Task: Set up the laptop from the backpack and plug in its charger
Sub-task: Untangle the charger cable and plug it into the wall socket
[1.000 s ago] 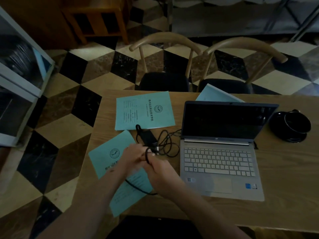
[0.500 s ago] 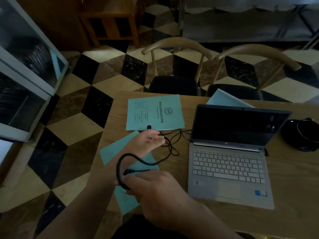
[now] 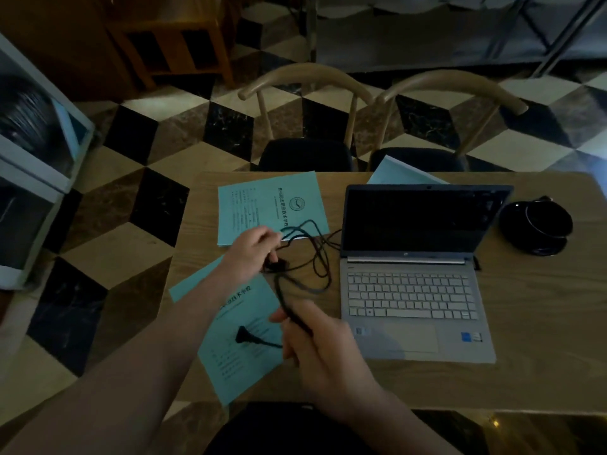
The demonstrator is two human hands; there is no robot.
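A silver laptop [image 3: 412, 300] stands opened on the wooden table [image 3: 542, 323], its screen dark. Left of it lies the black charger cable [image 3: 320, 257] in loose loops. My left hand [image 3: 251, 249] grips the charger brick [image 3: 275, 265], mostly hidden under the fingers. My right hand [image 3: 323, 353] is shut on the thick end of the cable, and the plug [image 3: 244, 335] sticks out to the left over a teal booklet. The backpack cannot be seen.
Two teal booklets [image 3: 269, 205] [image 3: 239, 339] lie left of the laptop, with another paper [image 3: 394, 174] behind the screen. A black round object [image 3: 535, 224] sits at the right. Two wooden chairs [image 3: 305, 126] [image 3: 450, 123] stand at the far edge. A white cabinet [image 3: 36, 159] is on the left.
My hands have drawn apart. The right hand pulled the cable toward me, so the plug end now hangs free from it, while the left hand stayed by the brick. The view shifted slightly.
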